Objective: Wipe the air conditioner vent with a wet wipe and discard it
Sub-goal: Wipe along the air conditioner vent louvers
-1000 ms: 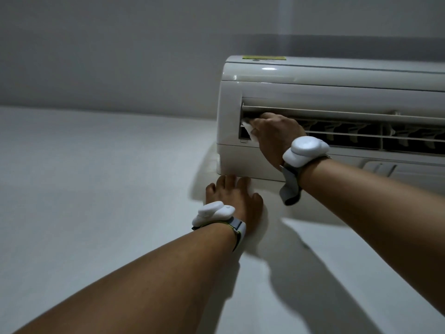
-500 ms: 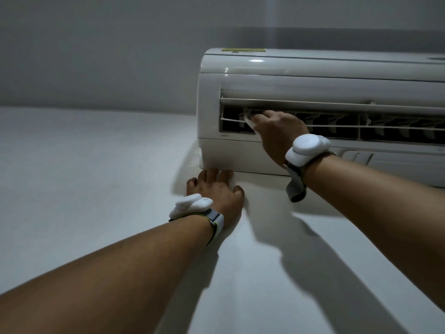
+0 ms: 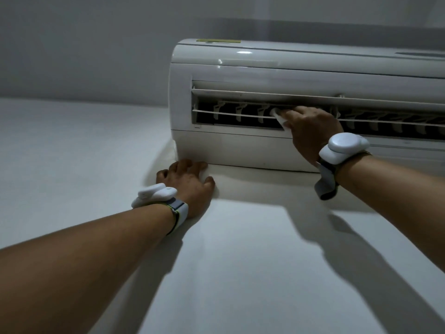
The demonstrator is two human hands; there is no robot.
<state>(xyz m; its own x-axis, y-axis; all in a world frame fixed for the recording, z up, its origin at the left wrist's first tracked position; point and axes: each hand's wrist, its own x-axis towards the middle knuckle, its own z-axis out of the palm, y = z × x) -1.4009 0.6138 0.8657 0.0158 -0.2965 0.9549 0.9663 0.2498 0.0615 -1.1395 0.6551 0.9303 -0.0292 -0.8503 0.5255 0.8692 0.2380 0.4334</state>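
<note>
A white wall-mounted air conditioner [image 3: 265, 66] fills the upper right. Its vent [image 3: 231, 115] is an open dark slot with thin horizontal louvres and small vertical fins. My right hand [image 3: 310, 131] is shut on a white wet wipe [image 3: 279, 116] and presses it against the louvre, a little way in from the vent's left end. Most of the wipe is hidden under my fingers. My left hand [image 3: 190, 184] lies flat and open on the white wall just below the unit's lower left corner. Both wrists carry white band devices.
The plain white wall [image 3: 72, 153] spreads to the left and below the unit. The grey ceiling [image 3: 96, 44] meets it above. The unit's right part runs out of frame.
My right hand has slid the wipe rightward along the louvre, away from the vent's left end. The view has shifted, so the unit sits further left in frame. My left hand stays on the wall.
</note>
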